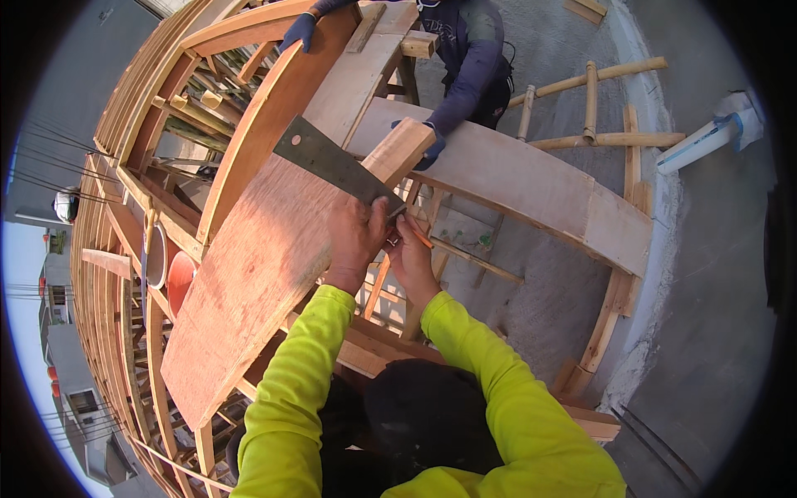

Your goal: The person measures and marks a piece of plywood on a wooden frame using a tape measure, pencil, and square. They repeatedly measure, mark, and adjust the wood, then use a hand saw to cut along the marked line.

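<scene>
My left hand (355, 236) grips the near end of a flat grey metal blade (332, 163), which has a small round mark or hole near its far end. The blade lies slantwise across a plywood panel (249, 241) and against a squared timber piece (400, 152). Right beside it, my right hand (413, 259) is closed on an orange pencil (422, 236), held close to the timber and the blade's near end. The pencil's tip is hidden by my fingers.
Opposite me, a co-worker's gloved hand (432, 149) rests at the timber's end; the other glove (300, 31) touches a curved wooden rib (257, 133). A pale curved board (531, 174) runs right. A bamboo ladder-like frame (591, 100) and white pipe (697, 148) lie beyond. Open gaps show between timbers.
</scene>
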Tool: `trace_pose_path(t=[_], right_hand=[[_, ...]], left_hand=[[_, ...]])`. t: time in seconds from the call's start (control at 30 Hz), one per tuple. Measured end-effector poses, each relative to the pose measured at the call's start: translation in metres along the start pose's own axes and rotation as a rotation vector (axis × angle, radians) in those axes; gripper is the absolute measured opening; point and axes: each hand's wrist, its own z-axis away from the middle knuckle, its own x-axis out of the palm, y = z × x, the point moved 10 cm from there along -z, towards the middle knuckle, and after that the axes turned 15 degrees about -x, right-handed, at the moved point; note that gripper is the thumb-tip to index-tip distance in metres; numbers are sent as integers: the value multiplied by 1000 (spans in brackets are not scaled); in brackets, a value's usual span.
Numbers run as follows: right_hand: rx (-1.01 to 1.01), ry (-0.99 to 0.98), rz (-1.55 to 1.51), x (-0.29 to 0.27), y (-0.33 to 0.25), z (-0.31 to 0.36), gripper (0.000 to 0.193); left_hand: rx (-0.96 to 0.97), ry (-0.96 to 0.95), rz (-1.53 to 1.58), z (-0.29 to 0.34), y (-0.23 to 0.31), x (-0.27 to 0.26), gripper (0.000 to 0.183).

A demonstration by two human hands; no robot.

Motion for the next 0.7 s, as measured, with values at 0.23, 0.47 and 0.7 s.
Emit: trace_pose_path(t=[0.23, 0.47, 0.7], right_hand=[[40, 108, 220, -3, 8, -18, 23], [47, 93, 216, -14, 16, -30, 30], [-34, 112, 235, -9, 10, -27, 35]], left_hand=[[348, 31, -198, -25, 21, 13, 16], [291, -120, -214, -45, 1, 24, 18], [218, -132, -159, -53, -10, 24, 16]])
